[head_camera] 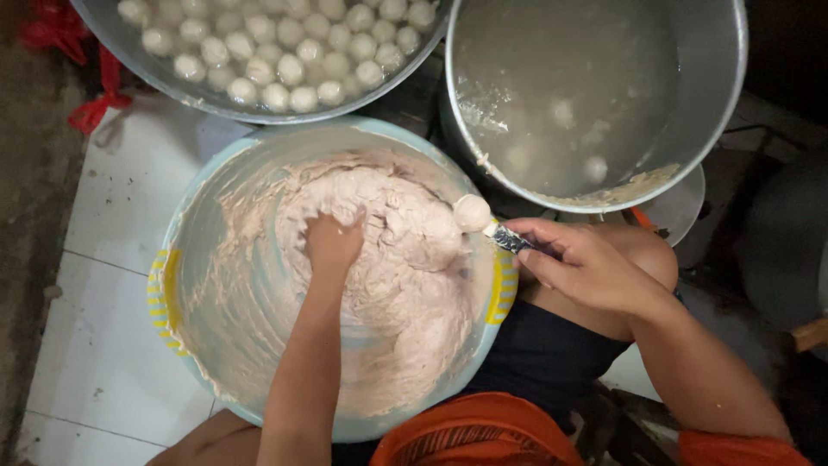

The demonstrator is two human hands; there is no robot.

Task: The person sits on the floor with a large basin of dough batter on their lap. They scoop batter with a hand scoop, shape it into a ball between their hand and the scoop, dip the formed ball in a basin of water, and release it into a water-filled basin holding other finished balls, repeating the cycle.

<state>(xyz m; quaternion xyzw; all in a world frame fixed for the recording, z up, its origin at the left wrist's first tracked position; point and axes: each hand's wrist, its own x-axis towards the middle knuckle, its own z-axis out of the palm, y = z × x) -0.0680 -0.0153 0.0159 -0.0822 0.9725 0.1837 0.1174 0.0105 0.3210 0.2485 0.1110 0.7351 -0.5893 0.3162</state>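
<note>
- Paste [388,259]: pale pink, thick, sticky; fills the round plastic basin [177,259], smeared thin up its left wall.
- Left hand [332,242]: fingers bunched, pressed into the paste at centre.
- Right hand [586,263]: fingers pinch a spoon [483,220] at the basin's right rim; its bowl carries a smooth ball.
- Metal pot [716,78] of cloudy water touches the rim just beyond the spoon; metal bowl [129,47] of white balls overlaps the top edge.
- Open white tile [103,328] lies left.
</note>
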